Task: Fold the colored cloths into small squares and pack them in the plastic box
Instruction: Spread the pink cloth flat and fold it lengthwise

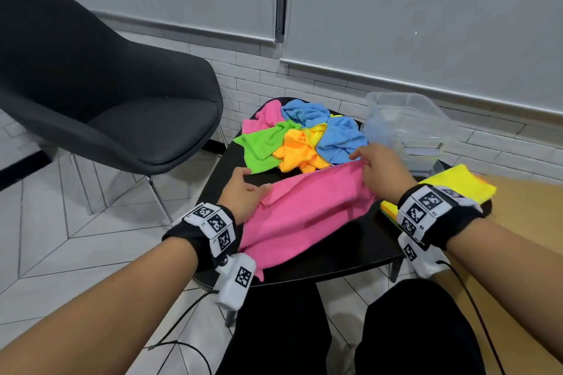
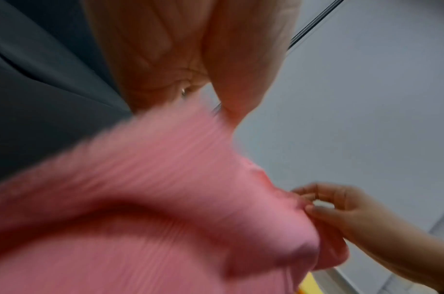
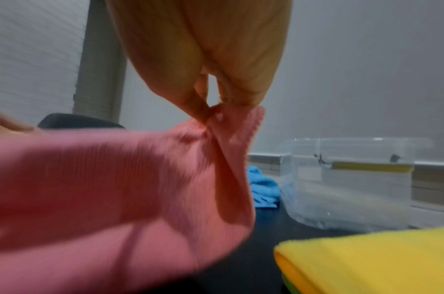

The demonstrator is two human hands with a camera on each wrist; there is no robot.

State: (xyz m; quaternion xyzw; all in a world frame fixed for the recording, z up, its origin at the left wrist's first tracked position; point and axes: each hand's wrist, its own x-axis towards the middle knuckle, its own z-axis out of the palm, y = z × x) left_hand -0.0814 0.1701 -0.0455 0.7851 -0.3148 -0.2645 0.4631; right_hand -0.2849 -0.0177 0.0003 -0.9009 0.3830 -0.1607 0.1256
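A pink cloth [image 1: 307,210] hangs stretched between my two hands over the near half of the black table [image 1: 350,256]. My left hand [image 1: 243,192] pinches its far left corner; the pink cloth [image 2: 152,199] fills the left wrist view. My right hand [image 1: 374,167] pinches the far right corner, and the right wrist view shows fingertips [image 3: 205,113] nipping the pink cloth [image 3: 115,189]. The clear plastic box [image 1: 405,128] stands at the table's far right. Folded yellow cloths [image 1: 457,186] lie stacked to the right.
A heap of loose pink, green, orange, yellow and blue cloths [image 1: 301,137] covers the far part of the table. A dark grey chair [image 1: 106,85] stands to the left. A wooden surface [image 1: 524,222] adjoins the table on the right. My dark-trousered legs sit below the table's near edge.
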